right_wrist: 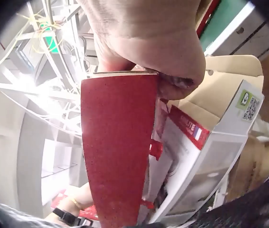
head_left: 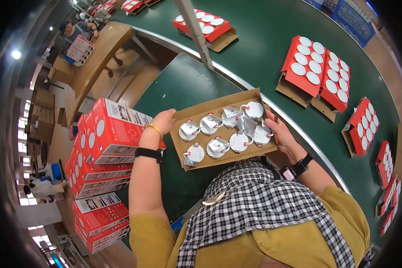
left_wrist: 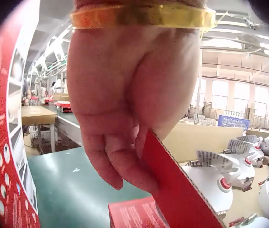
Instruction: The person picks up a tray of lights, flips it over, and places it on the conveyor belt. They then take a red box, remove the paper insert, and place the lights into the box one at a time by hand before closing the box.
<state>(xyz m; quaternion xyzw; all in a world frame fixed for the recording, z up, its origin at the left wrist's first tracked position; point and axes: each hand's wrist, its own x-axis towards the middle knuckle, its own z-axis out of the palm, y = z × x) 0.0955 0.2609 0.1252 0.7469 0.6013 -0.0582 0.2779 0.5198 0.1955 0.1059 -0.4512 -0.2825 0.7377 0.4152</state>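
Note:
An open cardboard tray (head_left: pixel 201 107), brown inside and red outside, is held in front of the body between both hands. Several round white lamp fittings with silver labels and red-tipped parts lie in it, among them one fitting (head_left: pixel 239 142). The left hand (head_left: pixel 164 121) grips the tray's left end; in the left wrist view that hand (left_wrist: pixel 129 95) pinches the red wall (left_wrist: pixel 179 190) between thumb and fingers. At the right end the right hand (head_left: pixel 279 134) grips the edge. The right wrist view shows the right hand (right_wrist: pixel 148 42) over the red outer wall (right_wrist: pixel 117 142), its fingertips partly hidden.
Stacked red boxes (head_left: pixel 120 127) stand left of the left forearm. Beyond a metal rail, a green belt (head_left: pixel 254 53) carries several red boxes with white discs (head_left: pixel 308 67). A metal post (head_left: pixel 194 33) rises near the rail. An open white carton (right_wrist: pixel 205 156) appears in the right wrist view.

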